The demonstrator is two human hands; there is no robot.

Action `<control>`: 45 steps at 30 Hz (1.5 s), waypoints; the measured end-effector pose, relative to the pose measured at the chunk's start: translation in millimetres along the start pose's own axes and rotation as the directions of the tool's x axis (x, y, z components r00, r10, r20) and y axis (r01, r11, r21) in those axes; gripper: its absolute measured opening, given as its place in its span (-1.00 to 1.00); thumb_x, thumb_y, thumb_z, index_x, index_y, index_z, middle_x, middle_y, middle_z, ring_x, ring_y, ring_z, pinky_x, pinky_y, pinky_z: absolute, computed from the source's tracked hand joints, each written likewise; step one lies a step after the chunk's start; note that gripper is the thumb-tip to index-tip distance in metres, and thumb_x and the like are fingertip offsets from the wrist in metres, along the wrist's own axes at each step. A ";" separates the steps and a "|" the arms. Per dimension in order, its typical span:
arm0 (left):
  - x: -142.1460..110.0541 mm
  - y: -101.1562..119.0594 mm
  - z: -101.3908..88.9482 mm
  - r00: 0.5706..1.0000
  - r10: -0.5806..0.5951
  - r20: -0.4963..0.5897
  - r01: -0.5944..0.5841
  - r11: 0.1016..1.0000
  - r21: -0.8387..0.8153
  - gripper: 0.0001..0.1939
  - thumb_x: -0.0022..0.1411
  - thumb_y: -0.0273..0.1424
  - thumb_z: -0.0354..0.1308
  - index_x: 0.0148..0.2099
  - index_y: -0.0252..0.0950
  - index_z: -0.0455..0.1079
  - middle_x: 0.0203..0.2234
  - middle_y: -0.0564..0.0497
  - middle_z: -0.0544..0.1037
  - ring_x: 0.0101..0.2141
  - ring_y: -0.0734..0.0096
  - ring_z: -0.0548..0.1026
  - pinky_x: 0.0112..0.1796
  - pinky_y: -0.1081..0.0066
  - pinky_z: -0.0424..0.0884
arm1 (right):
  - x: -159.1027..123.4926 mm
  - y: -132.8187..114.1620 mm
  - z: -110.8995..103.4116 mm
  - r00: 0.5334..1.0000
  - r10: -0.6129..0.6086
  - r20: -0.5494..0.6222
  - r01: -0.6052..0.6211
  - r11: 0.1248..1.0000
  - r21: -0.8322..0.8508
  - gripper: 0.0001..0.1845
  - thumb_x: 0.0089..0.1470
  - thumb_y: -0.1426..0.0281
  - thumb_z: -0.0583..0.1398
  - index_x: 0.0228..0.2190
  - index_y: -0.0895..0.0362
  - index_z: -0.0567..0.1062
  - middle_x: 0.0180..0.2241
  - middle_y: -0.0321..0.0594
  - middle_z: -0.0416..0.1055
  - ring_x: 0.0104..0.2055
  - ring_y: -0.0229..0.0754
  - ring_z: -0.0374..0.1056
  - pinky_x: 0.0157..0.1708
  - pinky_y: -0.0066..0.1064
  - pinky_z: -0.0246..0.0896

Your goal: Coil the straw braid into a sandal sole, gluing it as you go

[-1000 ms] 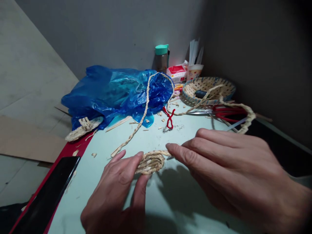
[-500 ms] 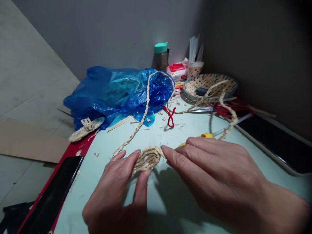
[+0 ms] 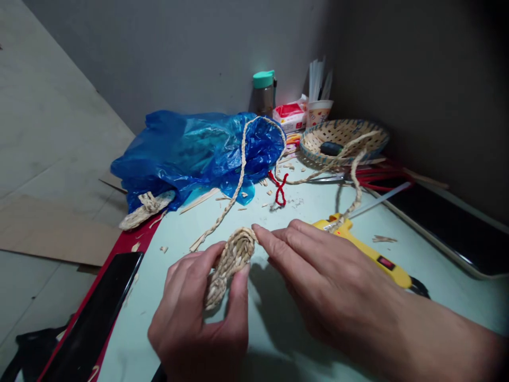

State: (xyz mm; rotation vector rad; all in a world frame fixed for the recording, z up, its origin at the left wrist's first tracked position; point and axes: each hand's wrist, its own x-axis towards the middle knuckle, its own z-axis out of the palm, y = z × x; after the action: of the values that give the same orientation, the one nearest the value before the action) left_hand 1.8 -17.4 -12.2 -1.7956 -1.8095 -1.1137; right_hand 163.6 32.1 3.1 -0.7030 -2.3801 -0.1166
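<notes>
My left hand [image 3: 202, 302] is closed around a small coiled straw sole [image 3: 233, 265], thumb on one edge and fingers on the other. The sole is long, narrow and rounded at its far end, made of plaited straw laid in rows. At that rounded end my right hand [image 3: 318, 265] pinches the straw braid coming off it; the fingers cover most of this stretch. Beyond my right hand the braid [image 3: 356, 180] emerges and rises toward the basket. A yellow hot glue gun [image 3: 369, 252] lies behind my right hand, partly hidden by it.
Around the far side are a blue plastic bag [image 3: 191, 154], a bottle [image 3: 263, 95], a paper cup [image 3: 319, 111] and a woven basket [image 3: 318, 140]. A second straw sole [image 3: 145, 212] lies left. Red-handled scissors [image 3: 374, 178] and a phone [image 3: 449, 228] lie right, a black slab [image 3: 99, 313] left.
The sole has turned more upright and shifted slightly left, showing more of its length. My right hand has moved left and a little away, uncovering much of the glue gun.
</notes>
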 end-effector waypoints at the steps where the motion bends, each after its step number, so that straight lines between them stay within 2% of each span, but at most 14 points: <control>1: 0.0 0.2 0.4 1.000 -0.005 -0.001 0.005 1.000 -0.006 -0.80 0.25 -0.40 0.21 -0.12 -0.42 0.49 -0.36 -0.15 0.65 -0.31 0.30 0.60 -0.20 0.37 0.50 | -0.1 -0.2 0.1 1.000 -0.001 0.000 0.001 1.000 -0.014 -0.51 0.09 0.73 -0.02 0.02 0.54 0.47 -0.29 0.07 0.58 -0.32 0.06 0.47 -0.33 -0.15 0.48; 7: -0.1 -5.6 0.3 0.999 -0.035 -0.031 0.034 0.999 -0.029 -0.77 0.19 -0.38 0.27 -0.14 -0.44 0.51 -0.40 -0.11 0.61 -0.37 0.33 0.58 -0.24 0.39 0.49 | -0.5 0.2 2.0 0.999 -0.012 -0.031 0.011 0.999 -0.048 -0.63 0.16 0.70 0.02 -0.11 0.48 0.54 -0.33 0.03 0.59 -0.34 0.06 0.50 -0.32 -0.17 0.50; 10: 0.0 -8.4 -0.6 0.999 -0.033 -0.022 0.032 0.999 -0.025 -0.76 0.20 -0.37 0.25 -0.14 -0.46 0.52 -0.42 -0.10 0.60 -0.41 0.37 0.56 -0.26 0.43 0.47 | -1.2 -1.6 5.4 0.998 -0.008 -0.060 0.006 0.999 -0.042 -0.69 0.16 0.65 0.10 -0.11 0.45 0.55 -0.38 -0.03 0.57 -0.42 0.02 0.45 -0.46 -0.19 0.42; 12: -0.2 -8.7 -0.3 0.998 -0.055 -0.011 0.055 0.998 -0.021 -0.75 0.22 -0.35 0.24 -0.15 -0.45 0.52 -0.44 -0.08 0.59 -0.42 0.38 0.56 -0.27 0.45 0.46 | -1.4 -3.4 7.6 0.998 -0.010 -0.058 0.008 0.999 -0.032 -0.68 0.16 0.65 0.11 -0.08 0.46 0.53 -0.40 -0.05 0.55 -0.45 0.01 0.41 -0.51 -0.20 0.36; 17: -0.9 -6.7 2.0 0.995 -0.099 -0.001 0.099 0.995 0.010 -0.73 0.22 -0.29 0.24 -0.15 -0.43 0.52 -0.46 -0.05 0.58 -0.44 0.39 0.56 -0.28 0.46 0.45 | -2.1 -7.3 10.4 0.999 -0.009 -0.035 0.011 0.999 0.034 -0.68 0.15 0.66 0.10 -0.09 0.46 0.54 -0.40 -0.05 0.51 -0.43 -0.01 0.35 -0.48 -0.20 0.33; 30: -3.2 -11.1 2.4 0.998 -0.057 0.014 0.057 0.998 0.020 -0.73 0.24 -0.27 0.24 -0.15 -0.38 0.53 -0.44 -0.03 0.62 -0.43 0.40 0.59 -0.31 0.48 0.45 | -0.1 -4.7 7.3 0.996 -0.068 -0.051 0.068 0.998 -0.006 -0.68 0.18 0.65 0.06 -0.20 0.46 0.60 -0.48 -0.05 0.51 -0.48 0.00 0.32 -0.53 -0.21 0.24; 40: -3.0 -11.0 5.4 1.000 -0.011 0.023 0.010 1.000 0.029 -0.74 0.25 -0.29 0.23 -0.13 -0.40 0.54 -0.42 -0.05 0.64 -0.41 0.40 0.62 -0.28 0.52 0.48 | 1.8 -4.1 5.7 0.997 -0.073 -0.002 0.073 0.997 0.005 -0.66 0.15 0.68 0.04 -0.22 0.44 0.61 -0.46 -0.03 0.53 -0.47 0.03 0.38 -0.51 -0.18 0.36; 45: -3.6 -10.1 6.8 1.000 -0.028 0.001 0.028 0.999 0.029 -0.78 0.23 -0.34 0.25 -0.13 -0.37 0.53 -0.42 -0.03 0.64 -0.41 0.41 0.62 -0.26 0.51 0.49 | 3.3 -7.6 4.7 0.999 -0.042 -0.007 0.042 0.999 -0.009 -0.58 0.20 0.68 -0.05 -0.22 0.41 0.60 -0.37 0.04 0.59 -0.43 0.03 0.44 -0.46 -0.19 0.42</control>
State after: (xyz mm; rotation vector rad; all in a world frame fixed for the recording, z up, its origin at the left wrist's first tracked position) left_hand -5.6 -13.6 -21.9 -1.7603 -1.8471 -1.0920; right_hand 154.9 28.3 2.1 -0.6557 -2.3897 -0.1476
